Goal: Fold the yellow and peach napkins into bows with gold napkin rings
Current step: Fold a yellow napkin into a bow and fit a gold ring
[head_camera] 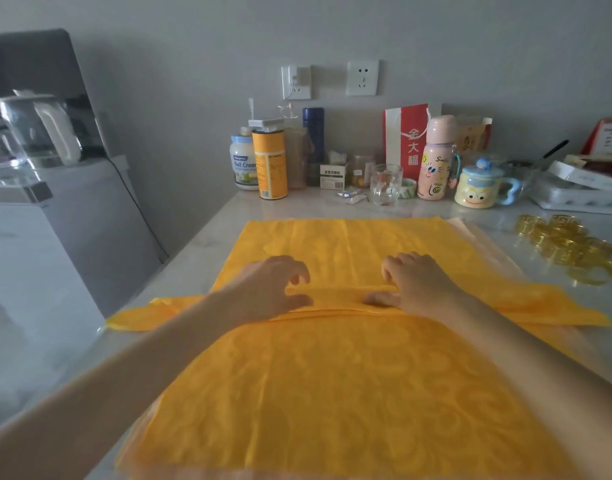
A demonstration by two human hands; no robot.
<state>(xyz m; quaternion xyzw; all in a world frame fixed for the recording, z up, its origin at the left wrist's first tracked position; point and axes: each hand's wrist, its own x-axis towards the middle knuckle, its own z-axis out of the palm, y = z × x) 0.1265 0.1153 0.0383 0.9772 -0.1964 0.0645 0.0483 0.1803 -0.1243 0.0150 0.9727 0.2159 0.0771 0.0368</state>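
A yellow patterned napkin (349, 386) lies spread on the marble counter, with a narrow pleat (339, 301) gathered across its middle. My left hand (273, 289) pinches the pleat at its left part between thumb and curled fingers. My right hand (415, 284) pinches it at the right part. Peach napkins (488, 247) peek out from under the yellow one along its right edge. A heap of several gold napkin rings (567, 245) lies on the counter to the right of the napkins.
Along the wall stand a yellow canister (270, 164), a milk powder jar (244, 168), a glass (386, 184), a pink bottle (436, 159), a cartoon mug (477, 188) and a red bag (406, 140). A white tray (574, 192) sits far right. The counter's edge runs down the left.
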